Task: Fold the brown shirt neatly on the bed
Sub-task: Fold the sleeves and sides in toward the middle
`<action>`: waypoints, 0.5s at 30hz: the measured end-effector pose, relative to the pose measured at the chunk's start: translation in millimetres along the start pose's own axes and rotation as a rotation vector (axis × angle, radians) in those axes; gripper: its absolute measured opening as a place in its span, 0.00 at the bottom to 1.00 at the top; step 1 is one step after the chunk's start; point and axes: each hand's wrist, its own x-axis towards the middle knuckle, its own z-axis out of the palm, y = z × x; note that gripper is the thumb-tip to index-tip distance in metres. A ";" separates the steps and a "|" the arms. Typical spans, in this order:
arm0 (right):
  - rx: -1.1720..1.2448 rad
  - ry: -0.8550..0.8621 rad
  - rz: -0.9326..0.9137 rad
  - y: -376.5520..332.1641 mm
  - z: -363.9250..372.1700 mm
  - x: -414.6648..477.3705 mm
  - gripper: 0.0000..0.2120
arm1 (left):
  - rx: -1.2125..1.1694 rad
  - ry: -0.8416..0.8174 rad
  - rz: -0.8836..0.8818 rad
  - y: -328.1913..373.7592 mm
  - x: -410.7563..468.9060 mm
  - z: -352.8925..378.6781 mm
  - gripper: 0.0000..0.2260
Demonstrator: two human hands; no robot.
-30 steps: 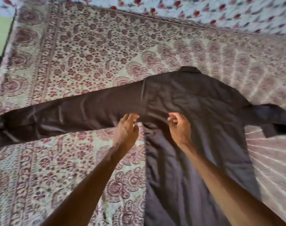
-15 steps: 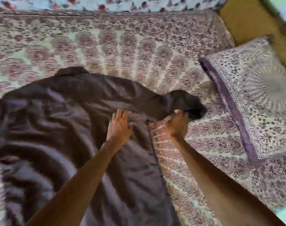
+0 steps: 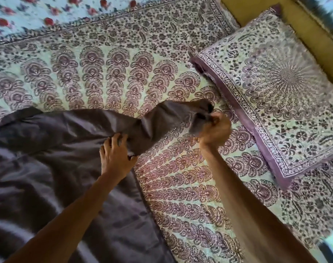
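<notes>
Brown shirt [image 3: 47,168] is spread on the bed [image 3: 180,196], its sleeve [image 3: 167,118] end clenched in the fingers [image 3: 217,119] of the right hand [image 3: 215,131] while the armpit is pinned by the flat, released left hand [image 3: 114,158] — the sleeve fold is judged underway, and a taut carry across the body is called for.

Shirt [image 3: 47,158] lies on the bed [image 3: 180,186], pillow [image 3: 275,92] to its right.

Plain brown shirt [image 3: 47,168]; purple-and-cream paisley bedspread [image 3: 180,186] and pillow [image 3: 285,92]
</notes>
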 end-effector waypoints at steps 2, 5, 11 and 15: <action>-0.213 0.185 -0.282 1.1 -13.8 24.5 0.04 | 0.002 -0.047 -0.008 2.7 2.8 -1.8 0.41; -0.627 0.100 -0.456 30.8 -39.0 41.6 0.10 | -0.058 -0.119 0.007 13.0 9.8 -4.3 0.44; -0.965 -0.529 -0.200 82.7 -65.2 39.4 0.16 | -0.110 -0.224 0.028 38.8 25.9 3.2 0.38; -0.805 -0.501 -0.357 70.6 -53.6 49.2 0.28 | -0.184 -0.095 -0.016 48.1 36.9 2.6 0.27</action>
